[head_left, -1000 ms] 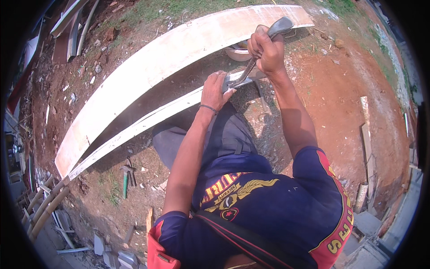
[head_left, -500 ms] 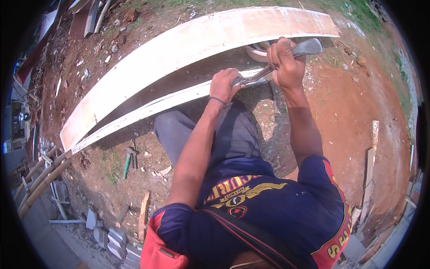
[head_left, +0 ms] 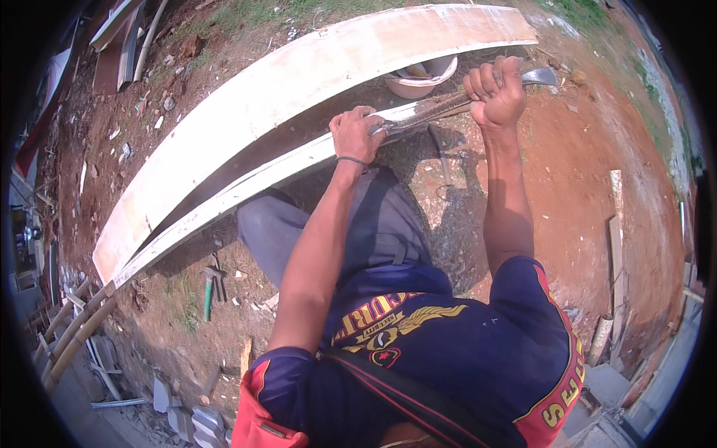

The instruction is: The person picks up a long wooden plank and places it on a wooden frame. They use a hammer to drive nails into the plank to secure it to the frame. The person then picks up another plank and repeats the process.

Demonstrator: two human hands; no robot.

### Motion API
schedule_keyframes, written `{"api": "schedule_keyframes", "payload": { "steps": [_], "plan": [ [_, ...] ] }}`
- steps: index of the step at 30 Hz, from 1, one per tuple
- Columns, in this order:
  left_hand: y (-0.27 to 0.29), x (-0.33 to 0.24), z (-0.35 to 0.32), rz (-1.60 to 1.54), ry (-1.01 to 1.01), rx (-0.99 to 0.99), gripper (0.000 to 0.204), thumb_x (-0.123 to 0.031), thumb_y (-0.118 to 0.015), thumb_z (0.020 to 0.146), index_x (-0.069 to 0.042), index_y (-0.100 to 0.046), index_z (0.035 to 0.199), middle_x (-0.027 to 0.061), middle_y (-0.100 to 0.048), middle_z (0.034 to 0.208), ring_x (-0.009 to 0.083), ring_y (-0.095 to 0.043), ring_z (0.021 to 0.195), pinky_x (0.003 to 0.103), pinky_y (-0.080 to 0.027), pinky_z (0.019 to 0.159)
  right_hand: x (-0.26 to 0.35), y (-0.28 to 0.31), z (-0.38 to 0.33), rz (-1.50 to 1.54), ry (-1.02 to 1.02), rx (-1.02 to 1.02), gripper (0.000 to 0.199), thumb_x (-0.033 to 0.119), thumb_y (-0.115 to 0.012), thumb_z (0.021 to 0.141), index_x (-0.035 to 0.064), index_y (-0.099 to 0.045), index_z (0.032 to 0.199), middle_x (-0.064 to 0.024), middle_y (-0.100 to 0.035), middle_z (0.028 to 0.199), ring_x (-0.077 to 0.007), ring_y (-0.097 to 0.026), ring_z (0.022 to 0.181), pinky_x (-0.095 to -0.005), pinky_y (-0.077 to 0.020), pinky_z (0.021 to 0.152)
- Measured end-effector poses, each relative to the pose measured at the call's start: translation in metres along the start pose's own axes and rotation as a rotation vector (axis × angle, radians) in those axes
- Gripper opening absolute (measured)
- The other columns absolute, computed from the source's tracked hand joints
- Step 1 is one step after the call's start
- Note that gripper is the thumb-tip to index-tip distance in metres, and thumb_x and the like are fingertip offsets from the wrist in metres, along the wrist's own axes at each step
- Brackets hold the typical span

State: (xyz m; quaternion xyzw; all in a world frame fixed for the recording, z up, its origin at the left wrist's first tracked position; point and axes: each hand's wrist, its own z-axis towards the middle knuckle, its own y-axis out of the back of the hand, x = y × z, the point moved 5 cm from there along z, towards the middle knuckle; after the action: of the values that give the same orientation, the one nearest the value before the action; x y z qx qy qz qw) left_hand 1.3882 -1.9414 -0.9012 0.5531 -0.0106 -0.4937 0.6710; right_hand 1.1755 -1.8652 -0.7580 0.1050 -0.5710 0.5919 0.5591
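Observation:
My right hand (head_left: 497, 93) is wrapped round a dark crowbar (head_left: 437, 110), near its flat, shiny end. The bar runs down and left to my left hand (head_left: 357, 136), whose fingers close about its other end; the tip there is partly hidden. Both hand and bar end are at the near white edge of a long hollow panel, apparently a door (head_left: 299, 160). Its pale upper face (head_left: 246, 104) rises away from that near edge, with a dark gap between them. Brown bare wood shows along the near edge beneath the bar.
A pinkish basin (head_left: 411, 88) with things in it stands behind the panel's right part. A green-handled hammer (head_left: 209, 291) lies on the ground at left, a thin dark bent metal tool (head_left: 441, 153) near my knee. Bamboo poles (head_left: 78, 340) and grey blocks (head_left: 205, 422) are at lower left.
My right hand has swung the crowbar's flat end down and to the right, so the bar lies lower along the panel edge. The basin shows more fully; the whole view has shifted slightly.

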Motion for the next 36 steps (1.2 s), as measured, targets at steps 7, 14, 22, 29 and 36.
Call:
{"api": "schedule_keyframes", "payload": {
  "steps": [7,14,22,29,36],
  "plan": [
    [0.005,-0.003,0.001,-0.101,-0.013,-0.098,0.013,-0.014,-0.075,0.072,-0.013,-0.071,0.085,0.0003,-0.066,0.102,0.0226,-0.058,0.1,0.046,-0.035,0.097,0.001,0.021,0.0,0.078,0.02,-0.162,0.052,0.051,-0.048,0.097,0.0171,-0.032,0.061,0.0037,-0.022,0.048,-0.011,-0.018,0.042,-0.0295,-0.0212,0.044],
    [0.09,0.047,-0.038,-0.529,0.397,-0.519,0.011,-0.005,-0.061,0.089,-0.001,-0.067,0.097,0.0084,-0.066,0.094,0.017,-0.063,0.074,0.03,-0.053,0.07,-0.006,-0.037,-0.013,-0.062,0.031,-0.006,0.051,0.048,-0.049,0.098,0.0158,-0.033,0.062,0.0042,-0.022,0.05,-0.0094,-0.02,0.044,-0.027,-0.0211,0.045],
    [0.127,0.111,-0.1,-0.95,0.689,-0.68,0.018,-0.003,-0.044,0.097,0.003,-0.052,0.112,0.0054,-0.055,0.083,0.011,-0.055,0.072,0.026,-0.051,0.07,-0.068,-0.211,-0.05,-0.619,0.302,0.41,0.053,0.037,-0.063,0.093,0.0011,-0.052,0.056,-0.0047,-0.043,0.043,-0.012,-0.037,0.042,-0.0341,-0.0309,0.041],
    [0.137,0.09,-0.095,-0.285,0.2,-0.541,0.02,-0.018,-0.055,0.094,-0.004,-0.055,0.107,0.0043,-0.058,0.093,0.0143,-0.055,0.082,0.033,-0.046,0.074,-0.122,-0.275,-0.095,-0.779,0.362,0.735,0.044,0.035,-0.068,0.089,0.0012,-0.06,0.062,-0.0076,-0.045,0.044,-0.0119,-0.039,0.04,-0.0325,-0.0294,0.04],
    [0.117,0.086,-0.085,0.188,0.12,-0.283,0.02,-0.02,-0.067,0.083,-0.01,-0.062,0.098,0.0067,-0.061,0.092,0.0271,-0.055,0.085,0.04,-0.037,0.076,-0.102,-0.237,-0.058,-0.577,0.146,0.633,0.049,0.033,-0.064,0.093,-0.0001,-0.057,0.057,-0.0032,-0.042,0.043,-0.0093,-0.033,0.045,-0.0326,-0.0286,0.042]
  ]
}}
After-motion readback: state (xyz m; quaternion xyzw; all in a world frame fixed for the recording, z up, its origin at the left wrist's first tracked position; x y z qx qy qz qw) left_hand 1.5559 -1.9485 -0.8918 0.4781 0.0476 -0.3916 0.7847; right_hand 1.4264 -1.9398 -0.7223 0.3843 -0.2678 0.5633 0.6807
